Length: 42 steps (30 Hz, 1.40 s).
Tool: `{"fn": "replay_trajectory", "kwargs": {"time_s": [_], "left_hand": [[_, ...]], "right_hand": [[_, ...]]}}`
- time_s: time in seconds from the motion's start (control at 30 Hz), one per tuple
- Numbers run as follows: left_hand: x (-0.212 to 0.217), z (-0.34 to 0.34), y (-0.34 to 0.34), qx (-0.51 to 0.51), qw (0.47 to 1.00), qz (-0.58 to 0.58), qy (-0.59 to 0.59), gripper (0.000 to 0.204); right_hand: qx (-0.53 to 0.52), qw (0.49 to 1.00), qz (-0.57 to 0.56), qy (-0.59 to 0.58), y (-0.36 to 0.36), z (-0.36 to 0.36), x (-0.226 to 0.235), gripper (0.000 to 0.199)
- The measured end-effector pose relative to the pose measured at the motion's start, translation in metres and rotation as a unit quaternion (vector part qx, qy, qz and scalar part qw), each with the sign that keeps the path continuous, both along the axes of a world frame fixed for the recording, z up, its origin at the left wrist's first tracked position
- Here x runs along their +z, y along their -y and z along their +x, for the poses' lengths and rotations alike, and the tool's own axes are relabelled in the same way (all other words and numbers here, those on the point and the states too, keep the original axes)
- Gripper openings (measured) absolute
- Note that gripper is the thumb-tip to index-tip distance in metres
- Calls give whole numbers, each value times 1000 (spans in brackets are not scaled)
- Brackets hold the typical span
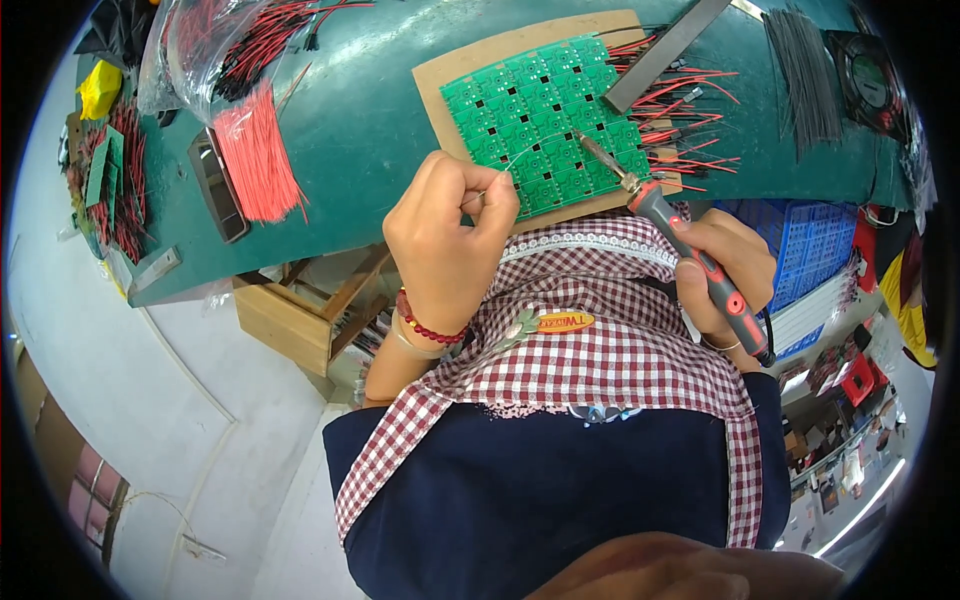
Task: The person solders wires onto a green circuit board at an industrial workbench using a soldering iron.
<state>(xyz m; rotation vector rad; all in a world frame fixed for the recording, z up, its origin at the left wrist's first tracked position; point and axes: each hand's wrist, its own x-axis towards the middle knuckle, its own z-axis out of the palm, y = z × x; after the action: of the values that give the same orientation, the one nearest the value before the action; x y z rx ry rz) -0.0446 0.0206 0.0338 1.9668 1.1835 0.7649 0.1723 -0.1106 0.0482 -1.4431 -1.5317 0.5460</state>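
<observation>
Fingers of our left hand (450,220) pinch closed on one thin solder wire (521,155); our right hand (738,262) wraps its fingers round one soldering iron (652,205), tip at the green circuit-board panel (545,105), which lies on one cardboard sheet (433,90); we see one clear bag (183,60) holding red and black wires (262,45), and one blue crate (815,240), contents unclear
</observation>
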Motion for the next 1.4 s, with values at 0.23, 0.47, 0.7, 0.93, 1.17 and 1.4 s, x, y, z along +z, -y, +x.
{"fn": "replay_trajectory", "kwargs": {"time_s": [0.23, 0.47, 0.7, 0.93, 1.17, 1.4], "left_hand": [[3, -1, 1, -1, 1000, 6, -6, 18], [2, 4, -7, 17, 1000, 15, 7, 17], [-5, 17, -16, 40, 997, 60, -26, 17], [-6, 18, -15, 37, 997, 69, -30, 19], [-6, 18, -15, 31, 996, 72, -35, 19], [-5, 20, -13, 19, 996, 75, -47, 19]], "right_hand": [[-7, 1000, 18, 6, -1, 0, 2, 25], [-67, 997, 29, -30, -6, 2, 6, 24], [-101, 993, 35, -43, -27, -7, -9, 23], [-98, 994, 31, -41, -30, -7, -8, 21], [-100, 994, 42, -33, -32, -10, -7, 21], [-81, 996, 20, -20, -30, -13, 1, 24]]}}
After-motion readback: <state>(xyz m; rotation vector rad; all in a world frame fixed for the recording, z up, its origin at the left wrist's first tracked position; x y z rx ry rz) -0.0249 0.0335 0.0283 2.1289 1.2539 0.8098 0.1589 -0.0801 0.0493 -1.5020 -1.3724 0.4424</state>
